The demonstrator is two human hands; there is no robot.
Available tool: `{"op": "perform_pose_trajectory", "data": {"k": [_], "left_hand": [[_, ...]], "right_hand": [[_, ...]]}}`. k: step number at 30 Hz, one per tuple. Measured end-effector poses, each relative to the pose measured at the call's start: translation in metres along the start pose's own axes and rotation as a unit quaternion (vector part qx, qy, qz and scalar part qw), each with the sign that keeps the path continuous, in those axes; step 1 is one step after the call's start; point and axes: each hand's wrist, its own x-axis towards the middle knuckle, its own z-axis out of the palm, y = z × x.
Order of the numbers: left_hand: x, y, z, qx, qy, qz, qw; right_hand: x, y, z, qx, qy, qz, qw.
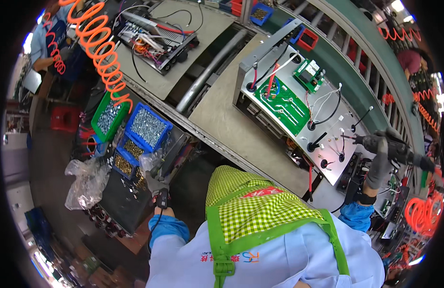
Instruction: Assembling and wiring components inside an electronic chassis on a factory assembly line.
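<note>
My left hand (pixel 156 184), in a grey glove, reaches down beside loose brass screws (pixel 139 186) and a clear plastic bag. Its fingers are bent and closed; whatever they hold is too small to make out. My right hand (pixel 378 169), also gloved, is wrapped round a black power screwdriver (pixel 392 142), whose bit points left over a metal chassis panel (pixel 327 156). On that panel sit a large green circuit board (pixel 285 106), a smaller green board (pixel 309 76), and several wires passing through black grommets. The bit's tip is close to the panel's right part; contact cannot be told.
Blue bins (pixel 148 126) of silver and brass screws and a green bin (pixel 108 117) stand at left. A coiled orange hose (pixel 99 48) hangs above them. Another open unit (pixel 154 43) lies on the far bench. A roller conveyor (pixel 366 67) runs behind the panel; people work nearby.
</note>
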Motion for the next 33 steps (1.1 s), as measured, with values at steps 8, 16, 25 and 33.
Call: {"op": "perform_pose_trajectory", "data": {"k": [8, 16, 25, 33], "left_hand": [[0.036, -0.007, -0.026, 0.123, 0.087, -0.044, 0.988], [-0.124, 0.001, 0.125, 0.526, -0.437, 0.533, 0.498], [-0.276, -0.041, 0.294, 0.093, -0.691, -0.302, 0.65], [-0.277, -0.094, 0.325, 0.022, -0.698, -0.436, 0.568]], "right_hand": [[0.003, -0.053, 0.004, 0.085, -0.009, -0.082, 0.993], [-0.034, -0.08, 0.049, 0.158, -0.079, -0.167, 0.97], [-0.041, -0.103, 0.064, 0.244, -0.183, -0.156, 0.939], [-0.044, -0.094, 0.06, 0.243, -0.151, -0.116, 0.951]]}}
